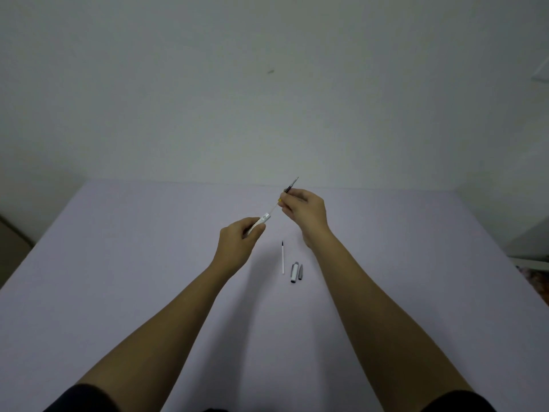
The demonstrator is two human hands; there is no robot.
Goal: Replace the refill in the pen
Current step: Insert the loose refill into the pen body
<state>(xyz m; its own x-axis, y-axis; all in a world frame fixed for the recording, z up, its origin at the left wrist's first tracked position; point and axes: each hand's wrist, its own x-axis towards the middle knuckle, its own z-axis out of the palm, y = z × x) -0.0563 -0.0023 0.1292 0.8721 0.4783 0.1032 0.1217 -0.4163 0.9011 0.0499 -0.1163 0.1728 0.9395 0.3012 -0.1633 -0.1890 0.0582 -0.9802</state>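
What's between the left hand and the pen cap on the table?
In the head view, a loose refill lies on the table between the left hand and the pen cap; otherwise bare surface.

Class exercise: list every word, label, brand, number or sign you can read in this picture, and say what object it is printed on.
None can be read.
Pen barrel in the left hand: a dark mark near its open end, too small and blurred to read.
Pen cap on the table: no legible print.
Spare refill: no print visible.
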